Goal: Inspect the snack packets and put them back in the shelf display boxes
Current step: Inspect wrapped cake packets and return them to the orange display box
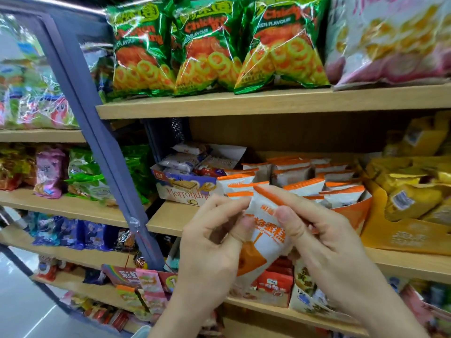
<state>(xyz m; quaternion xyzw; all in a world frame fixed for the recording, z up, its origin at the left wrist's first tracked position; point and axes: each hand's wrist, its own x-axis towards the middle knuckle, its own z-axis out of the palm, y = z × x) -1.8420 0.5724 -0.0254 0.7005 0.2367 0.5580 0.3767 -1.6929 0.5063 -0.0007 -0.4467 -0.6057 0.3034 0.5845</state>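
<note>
Wooden shelves (268, 103) stacked with snacks fill the view. In front of the middle one, a white-and-orange packet (264, 240) sits tilted between both hands. The left hand (210, 252) pinches its left edge, and the right hand (324, 240) grips its upper right, thumb on the front. Just behind stands the orange box (351, 212) of matching packets (305, 187). Thumbs cover part of the print; the packet's back is hidden.

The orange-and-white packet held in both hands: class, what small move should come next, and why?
Probably lift the packet forward to the orange box: the left hand and right hand pinch it just in front of that box, where matching packets stand upright.
</note>
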